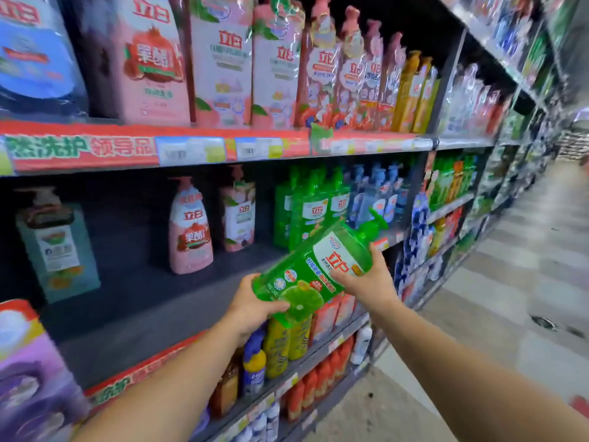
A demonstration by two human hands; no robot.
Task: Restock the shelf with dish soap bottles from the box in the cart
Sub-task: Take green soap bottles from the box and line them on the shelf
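A green dish soap bottle [314,269] with a pump top and a lime picture is tilted in the air in front of the middle shelf [153,317], pump pointing up and right. My left hand [251,306] grips its base. My right hand [363,275] holds its upper body near the neck. Several matching green bottles [310,208] stand at the right end of that shelf. The box and the cart are out of view.
On the middle shelf stand a teal bottle [59,247], two pink pump bottles [191,228] and blue bottles [377,193]. Pink refill bags [223,65] fill the shelf above. Lower shelves hold yellow and orange bottles [287,342]. The aisle floor [510,282] runs off to the right.
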